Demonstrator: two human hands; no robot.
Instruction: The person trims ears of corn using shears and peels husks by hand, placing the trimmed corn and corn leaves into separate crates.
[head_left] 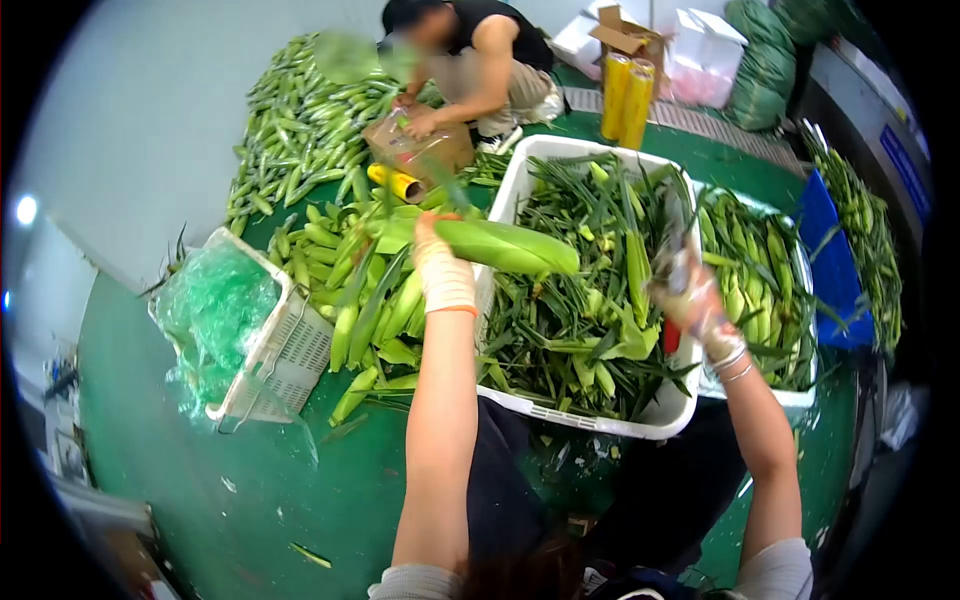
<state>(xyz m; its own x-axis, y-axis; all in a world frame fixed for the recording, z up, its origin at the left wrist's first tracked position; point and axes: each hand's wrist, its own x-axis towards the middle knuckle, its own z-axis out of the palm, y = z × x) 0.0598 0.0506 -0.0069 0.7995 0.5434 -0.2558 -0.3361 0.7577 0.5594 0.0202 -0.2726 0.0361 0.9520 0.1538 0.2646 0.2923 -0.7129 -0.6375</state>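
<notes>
My left hand (pixel 442 262), wrapped in pale tape or a glove, is closed round a green ear of corn (pixel 515 247) in its husk. The ear points right, over the edge of a white crate (pixel 655 430) filled with leaves and husk scraps (pixel 570 300). Over the crate's right side is my right hand (pixel 690 300), blurred by motion. Its fingers seem bent round a tool with a red part (pixel 671 337), whose upper end is too smeared to make out. Left of the crate lies a heap of unpeeled corn (pixel 345 270).
A co-worker (pixel 480 60) crouches at a cardboard box (pixel 430 150) beside a large corn pile (pixel 300 130). A crate of green plastic (pixel 225 300) stands left. Another corn crate (pixel 800 398), a blue board (pixel 835 260) and yellow rolls (pixel 627 100) are to the right.
</notes>
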